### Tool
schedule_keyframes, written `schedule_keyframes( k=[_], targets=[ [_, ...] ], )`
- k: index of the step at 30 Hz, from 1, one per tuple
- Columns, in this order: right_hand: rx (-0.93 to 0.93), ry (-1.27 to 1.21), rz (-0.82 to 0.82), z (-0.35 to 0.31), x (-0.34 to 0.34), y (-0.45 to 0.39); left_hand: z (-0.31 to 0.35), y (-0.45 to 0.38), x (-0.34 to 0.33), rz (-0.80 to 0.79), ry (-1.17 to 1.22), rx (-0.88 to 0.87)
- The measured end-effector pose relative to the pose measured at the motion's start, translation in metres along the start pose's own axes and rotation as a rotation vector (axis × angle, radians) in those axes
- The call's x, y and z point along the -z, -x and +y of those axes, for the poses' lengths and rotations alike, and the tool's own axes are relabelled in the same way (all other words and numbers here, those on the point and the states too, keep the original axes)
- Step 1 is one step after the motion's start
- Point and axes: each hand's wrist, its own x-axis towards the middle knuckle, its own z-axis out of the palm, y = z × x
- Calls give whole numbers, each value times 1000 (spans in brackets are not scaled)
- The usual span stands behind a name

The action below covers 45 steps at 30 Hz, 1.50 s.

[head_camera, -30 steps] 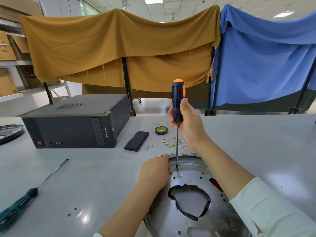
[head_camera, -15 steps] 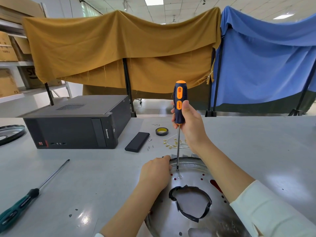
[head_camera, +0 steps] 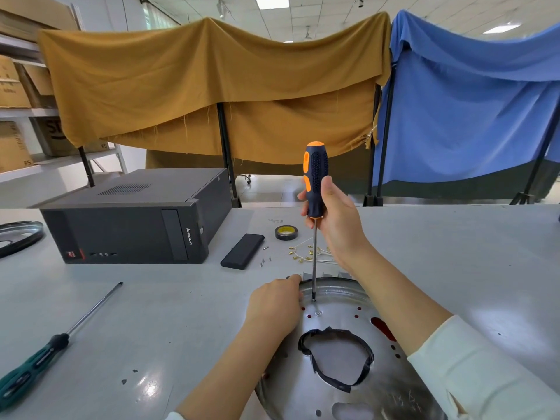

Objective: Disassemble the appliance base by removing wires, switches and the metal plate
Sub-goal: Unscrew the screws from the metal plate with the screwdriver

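From my remote seat, the far left showed a green-handled screwdriver (head_camera: 33, 362) lying loose on the grey table (head_camera: 151, 313), its shaft pointing up and to the right. Behind it sat a black computer tower (head_camera: 133, 219) on its side, with a flat black block (head_camera: 242, 251) just beside its right end. Next came a roll of tape (head_camera: 286, 232) and a scatter of pale wires with brass terminals (head_camera: 309, 254), lying apart from the base.

The left hand (head_camera: 274, 307) rested curled on the left rim of the round metal plate (head_camera: 339, 398), gripping its edge. That plate lay near the front edge of the table, with a black-taped opening at its middle. The right hand (head_camera: 336, 219) was closed round the orange-and-black screwdriver (head_camera: 315, 180), held upright, its tip planted on the plate near the far rim. The two hands were apart, one above the other.
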Motion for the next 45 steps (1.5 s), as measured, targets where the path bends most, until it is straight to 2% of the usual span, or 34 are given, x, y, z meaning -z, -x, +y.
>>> schedule_keyframes(
  k=[7, 14, 20, 27, 33, 38, 45],
  targets=[
    [31, 78, -15, 2, 4, -1, 0, 0, 0, 0, -7, -4],
    [-3, -39, -37, 0, 5, -1, 0, -1, 1, -12, -9, -9],
    [41, 32, -4, 2, 8, 1, 0, -1, 1, -19, 4, 0],
    [-37, -45, -84, 0, 6, 2, -1, -2, 0, -13, -2, 0],
    [-10, -21, -40, 3, 7, 2, -1, -2, -1, -19, 9, 9],
    [-39, -50, -81, 4, 7, 2, -2, -2, -2, -33, 15, 15],
    [-2, -16, 4, 8, 9, 2, 0, -2, -1, -25, 6, 16]
  ],
)
